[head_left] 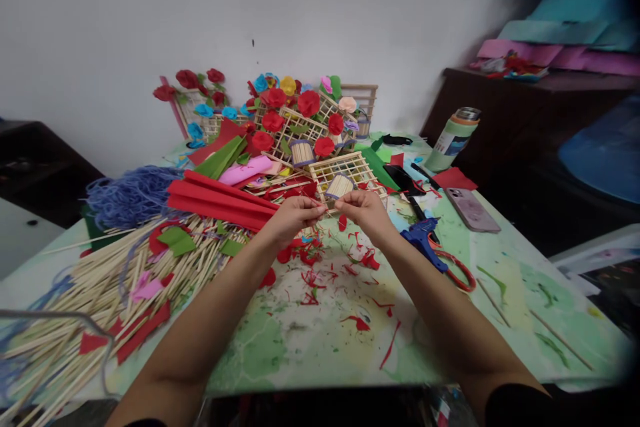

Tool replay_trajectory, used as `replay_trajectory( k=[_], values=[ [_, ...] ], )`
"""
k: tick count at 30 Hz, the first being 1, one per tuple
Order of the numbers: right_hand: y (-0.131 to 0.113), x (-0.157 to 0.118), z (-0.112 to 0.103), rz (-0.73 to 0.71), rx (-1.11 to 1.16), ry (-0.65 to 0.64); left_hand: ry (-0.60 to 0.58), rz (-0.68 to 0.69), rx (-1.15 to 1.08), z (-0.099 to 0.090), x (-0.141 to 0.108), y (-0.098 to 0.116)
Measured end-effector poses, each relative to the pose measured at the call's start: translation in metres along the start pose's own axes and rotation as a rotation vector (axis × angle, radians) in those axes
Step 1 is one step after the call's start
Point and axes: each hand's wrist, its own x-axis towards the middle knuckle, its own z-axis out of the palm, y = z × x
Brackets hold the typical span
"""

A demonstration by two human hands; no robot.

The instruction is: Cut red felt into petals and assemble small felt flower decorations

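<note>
My left hand [299,219] and my right hand [367,215] meet over the middle of the table, fingertips pinched close together. A sliver of red shows at the left fingertips, probably a small piece of red paper. What the right fingers pinch is too small to make out. Just beyond the hands lies a small stick lattice [350,170] with a little stick basket [340,185] on it. A red petal-shaped piece [343,222] lies below my right fingers. Red scraps [313,277] litter the tabletop between my forearms. Folded red paper [220,202] reaches close to my left hand.
Thin wooden sticks [115,293] and blue yarn [130,197] cover the left side. Paper flowers [309,103] on lattices stand at the back. To the right are a blue glue gun [424,240], orange-handled scissors [463,273], a phone [473,209] and a bottle [453,140].
</note>
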Motion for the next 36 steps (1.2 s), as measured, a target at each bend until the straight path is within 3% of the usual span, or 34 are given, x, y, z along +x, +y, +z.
replay_trajectory(
  k=[3,5,9,12,15,17,19,21,25,31,36],
  values=[
    [0.010,-0.010,-0.010,0.013,0.032,0.097,-0.006,-0.136,-0.132,-0.005,-0.004,-0.009],
    [0.021,-0.023,-0.013,0.083,0.039,0.089,-0.027,-0.240,-0.216,-0.006,-0.009,-0.018],
    [0.038,-0.053,-0.008,0.238,-0.043,-0.142,-0.046,-0.391,-0.268,-0.003,-0.020,-0.034],
    [0.034,-0.066,-0.011,0.102,-0.248,-0.220,-0.044,-0.450,-0.262,0.000,-0.024,-0.043],
    [0.027,-0.076,-0.028,-0.031,-0.445,-0.127,-0.015,-0.442,-0.275,-0.001,-0.025,-0.050],
    [0.029,-0.086,-0.046,-0.072,-0.630,0.031,0.003,-0.438,-0.267,-0.003,-0.025,-0.055],
    [0.040,-0.098,-0.064,-0.055,-0.944,0.247,0.006,-0.442,-0.260,-0.004,-0.025,-0.060],
    [0.055,-0.111,-0.079,0.057,-1.205,0.398,0.002,-0.453,-0.257,-0.003,-0.025,-0.063],
    [0.074,-0.121,-0.095,0.172,-1.368,0.398,-0.025,-0.486,-0.200,0.002,-0.025,-0.067],
    [0.066,-0.113,-0.101,0.276,-1.383,0.424,-0.012,-0.476,-0.192,-0.001,-0.024,-0.077],
    [0.057,-0.108,-0.127,0.256,-1.310,0.223,-0.011,-0.464,-0.177,-0.001,-0.025,-0.078]
  ],
)
